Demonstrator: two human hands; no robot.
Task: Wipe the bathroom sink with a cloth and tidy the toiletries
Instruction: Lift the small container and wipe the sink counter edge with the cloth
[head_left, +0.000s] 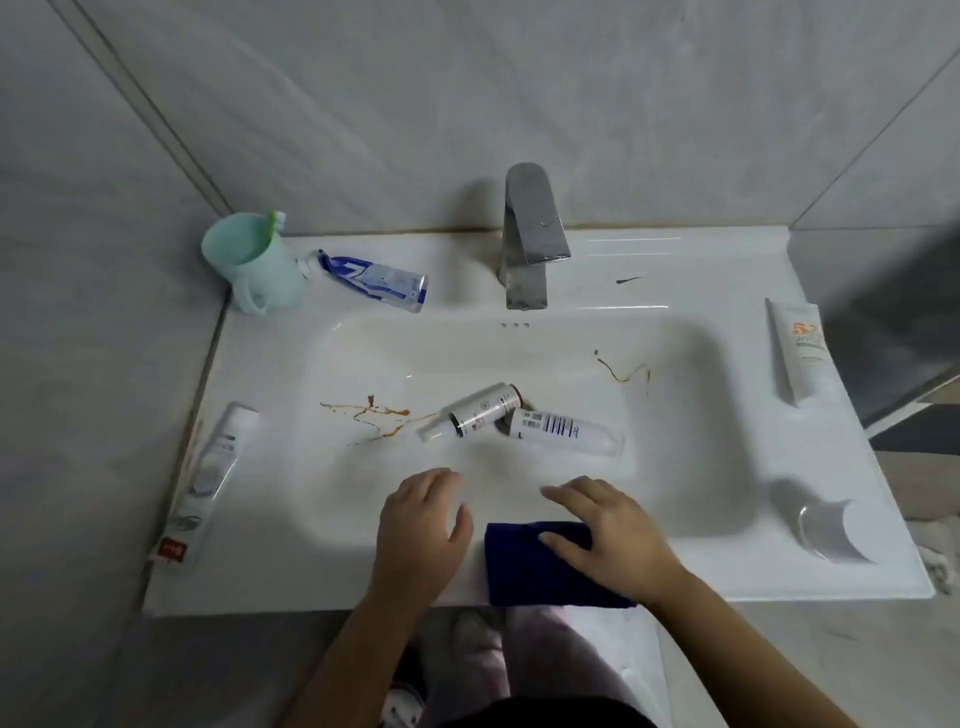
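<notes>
A white sink (675, 457) carries orange-brown smears (374, 415) left of its middle and a thinner streak (626, 371) at the right. Two white bottles lie in the basin over the drain: a pump bottle (475, 410) and a capped bottle (563, 428). A folded dark blue cloth (530, 571) rests on the front rim. My right hand (602, 535) lies flat on the cloth's right part, fingers spread. Just left of the cloth, my left hand (423, 525) sits on the front rim, open and holding nothing.
A chrome tap (530, 234) stands at the back. Back left are a green cup (254, 265) with a toothbrush and a blue toothpaste tube (374, 280). A packaged item (208, 478) lies on the left rim. On the right rim are a white tube (797, 351) and a toppled clear jar (836, 530).
</notes>
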